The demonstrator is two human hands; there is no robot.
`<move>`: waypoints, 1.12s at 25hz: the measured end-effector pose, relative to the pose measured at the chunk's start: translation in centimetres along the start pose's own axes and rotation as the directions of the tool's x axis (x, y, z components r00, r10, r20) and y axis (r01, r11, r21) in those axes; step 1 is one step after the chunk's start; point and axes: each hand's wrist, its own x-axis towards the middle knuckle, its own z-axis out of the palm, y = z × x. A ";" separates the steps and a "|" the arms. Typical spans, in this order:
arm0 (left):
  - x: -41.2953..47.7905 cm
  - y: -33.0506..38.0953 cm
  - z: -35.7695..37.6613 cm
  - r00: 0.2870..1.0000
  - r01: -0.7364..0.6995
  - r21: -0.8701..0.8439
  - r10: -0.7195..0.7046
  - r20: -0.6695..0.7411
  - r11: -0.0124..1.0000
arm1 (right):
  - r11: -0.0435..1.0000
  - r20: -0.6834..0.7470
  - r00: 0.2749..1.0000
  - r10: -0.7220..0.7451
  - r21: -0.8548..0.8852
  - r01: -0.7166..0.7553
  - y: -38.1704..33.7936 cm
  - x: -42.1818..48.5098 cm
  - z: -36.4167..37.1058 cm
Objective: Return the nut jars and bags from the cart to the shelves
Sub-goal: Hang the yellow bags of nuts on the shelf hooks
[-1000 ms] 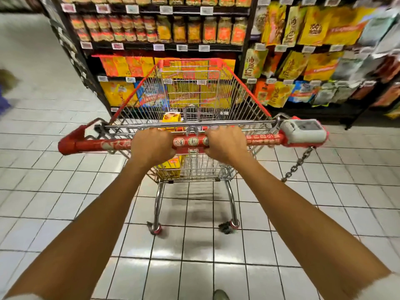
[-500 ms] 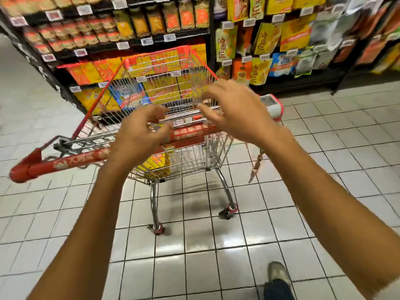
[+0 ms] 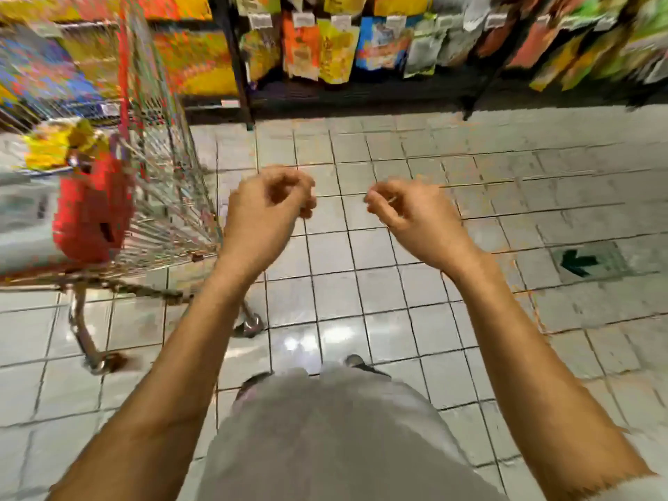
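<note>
Both hands are now hanging clear of the red-handled wire shopping cart (image 3: pixel 170 197), to its right. Left hand (image 3: pixel 267 207) and right hand (image 3: pixel 415 211) are curling loosely, holding nothing. One crinkled yellow bag (image 3: pixel 50 148) is lying inside the cart, so stocking the black metal shelves (image 3: pixel 361 97) beyond it is hardly beginning.

The tiled floor (image 3: pixel 397 301) bears the wire cart (image 3: pixel 162 197), a yellow bag (image 3: pixel 50 148) inside; dark shelves (image 3: pixel 361 99) beyond hold blurred bright bags (image 3: pixel 336 52).

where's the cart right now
In the head view the cart stands on the left side, just left of the empty left hand, with its far end toward the shelves at the top.
</note>
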 end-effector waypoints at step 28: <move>37.8 -8.0 -21.4 0.067 0.282 -0.413 -0.447 -0.892 0.866 | 0.425 0.590 0.002 -0.807 0.578 0.697 -28.1 65.8 23.6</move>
